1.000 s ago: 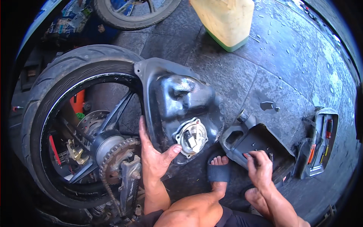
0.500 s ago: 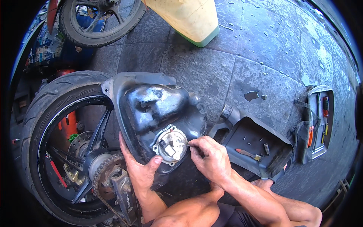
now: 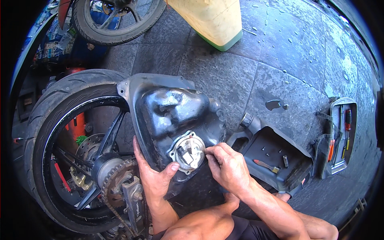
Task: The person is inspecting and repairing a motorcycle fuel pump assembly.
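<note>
A black fuel tank [image 3: 172, 116] leans against a motorcycle rear wheel [image 3: 60, 152] on a stone floor [image 3: 248, 76]; the left hand [image 3: 154, 176] cups the tank's lower edge, fingers spread open; the right hand [image 3: 226, 168] pinches closed at the rim of the round metal fitting [image 3: 187, 152] in the tank's face; a black tray [image 3: 276, 158] of small parts lies just beside.

Wet grey stone floor [image 3: 288, 52], black plastic tray [image 3: 276, 156] with small parts, open tool case [image 3: 340, 136], yellowish canister [image 3: 212, 20], black fuel tank [image 3: 176, 116]
</note>
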Demonstrator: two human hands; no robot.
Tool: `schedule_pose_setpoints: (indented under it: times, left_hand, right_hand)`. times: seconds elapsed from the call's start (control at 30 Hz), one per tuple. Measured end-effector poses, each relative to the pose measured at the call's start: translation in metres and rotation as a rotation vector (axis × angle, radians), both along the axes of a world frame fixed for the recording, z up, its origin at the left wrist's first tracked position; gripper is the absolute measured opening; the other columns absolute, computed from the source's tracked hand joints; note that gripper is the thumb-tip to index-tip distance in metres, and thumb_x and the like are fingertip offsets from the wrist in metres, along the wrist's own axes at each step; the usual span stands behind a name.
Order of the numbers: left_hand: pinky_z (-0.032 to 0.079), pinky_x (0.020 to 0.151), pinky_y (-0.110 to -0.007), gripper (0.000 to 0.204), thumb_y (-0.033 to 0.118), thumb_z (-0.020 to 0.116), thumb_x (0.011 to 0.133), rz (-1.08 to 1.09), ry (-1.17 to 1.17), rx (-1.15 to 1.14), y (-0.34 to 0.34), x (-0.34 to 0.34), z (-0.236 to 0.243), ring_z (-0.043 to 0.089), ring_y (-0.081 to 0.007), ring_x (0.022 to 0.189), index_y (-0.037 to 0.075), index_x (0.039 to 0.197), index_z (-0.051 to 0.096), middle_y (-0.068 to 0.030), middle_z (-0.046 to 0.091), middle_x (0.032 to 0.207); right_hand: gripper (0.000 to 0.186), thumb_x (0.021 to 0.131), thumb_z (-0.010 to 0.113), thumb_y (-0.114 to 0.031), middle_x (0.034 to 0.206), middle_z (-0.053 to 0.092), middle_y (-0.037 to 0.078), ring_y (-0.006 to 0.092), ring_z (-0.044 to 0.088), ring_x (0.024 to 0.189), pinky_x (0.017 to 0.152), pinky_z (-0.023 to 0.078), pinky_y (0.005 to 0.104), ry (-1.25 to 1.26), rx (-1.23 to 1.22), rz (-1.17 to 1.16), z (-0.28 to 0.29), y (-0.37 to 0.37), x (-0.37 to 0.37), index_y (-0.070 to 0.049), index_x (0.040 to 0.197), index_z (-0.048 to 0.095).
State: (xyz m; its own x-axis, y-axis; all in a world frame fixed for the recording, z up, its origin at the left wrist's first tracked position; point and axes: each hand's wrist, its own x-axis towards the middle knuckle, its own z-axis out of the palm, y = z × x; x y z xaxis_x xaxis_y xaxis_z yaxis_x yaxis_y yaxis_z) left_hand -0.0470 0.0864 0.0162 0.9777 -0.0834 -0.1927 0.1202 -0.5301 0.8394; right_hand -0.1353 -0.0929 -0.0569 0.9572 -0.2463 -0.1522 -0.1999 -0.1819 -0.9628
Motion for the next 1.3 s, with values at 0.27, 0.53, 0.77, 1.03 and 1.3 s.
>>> schedule_pose_setpoints:
  times: [0.27, 0.53, 0.77, 1.03, 1.3]
  left_hand:
    - [0.040, 0.117, -0.040, 0.138, 0.046, 0.101, 0.066, -0.020, 0.006, -0.001, -0.001, 0.002, 0.001, 0.052, -0.0279, 0.135, -0.007, 0.163, 0.017, -0.0206, 0.049, 0.151]
    - [0.040, 0.117, -0.040, 0.135, 0.042, 0.100, 0.068, -0.050, -0.001, -0.006, -0.001, 0.001, 0.000, 0.052, -0.0269, 0.134, -0.007, 0.163, 0.018, -0.0195, 0.050, 0.150]
    - [0.044, 0.113, -0.039, 0.127, 0.036, 0.098, 0.072, -0.070, -0.021, 0.016, 0.002, 0.000, 0.000, 0.056, -0.0261, 0.131, -0.007, 0.162, 0.020, -0.0211, 0.053, 0.147]
    - [0.043, 0.115, -0.042, 0.134, 0.046, 0.097, 0.067, -0.113, -0.079, 0.142, 0.017, 0.010, -0.005, 0.057, -0.0363, 0.135, -0.012, 0.160, 0.019, -0.0305, 0.055, 0.146]
    - [0.038, 0.121, -0.045, 0.137, 0.050, 0.097, 0.067, -0.112, -0.075, 0.137, 0.017, 0.004, -0.014, 0.046, -0.0418, 0.146, -0.011, 0.161, 0.019, -0.0361, 0.042, 0.156]
  right_hand:
    - [0.017, 0.088, 0.076, -0.001, 0.092, 0.070, 0.016, 0.0378, 0.072, 0.081, 0.071, 0.060, 0.0430, -0.045, -0.095, -0.038, -0.002, 0.006, 0.000, 0.000, 0.104, 0.070]
    - [0.020, 0.087, 0.078, -0.003, 0.091, 0.069, 0.015, 0.0363, 0.072, 0.078, 0.069, 0.060, 0.0430, -0.114, -0.148, -0.002, -0.005, 0.000, -0.005, -0.001, 0.105, 0.070]
    - [0.017, 0.097, 0.068, -0.017, 0.083, 0.063, 0.016, 0.0363, 0.071, 0.078, 0.066, 0.059, 0.0466, -0.036, -0.299, 0.221, 0.004, -0.016, 0.002, -0.003, 0.092, 0.062]
    - [0.012, 0.092, 0.068, -0.012, 0.087, 0.064, 0.016, 0.0354, 0.072, 0.083, 0.071, 0.060, 0.0456, -0.163, -0.515, 0.441, 0.006, -0.025, 0.013, -0.003, 0.091, 0.061]
    - [0.012, 0.097, 0.065, -0.014, 0.093, 0.066, 0.021, 0.0439, 0.070, 0.084, 0.073, 0.058, 0.0513, -0.130, -0.450, 0.334, 0.007, -0.023, 0.012, -0.003, 0.101, 0.064]
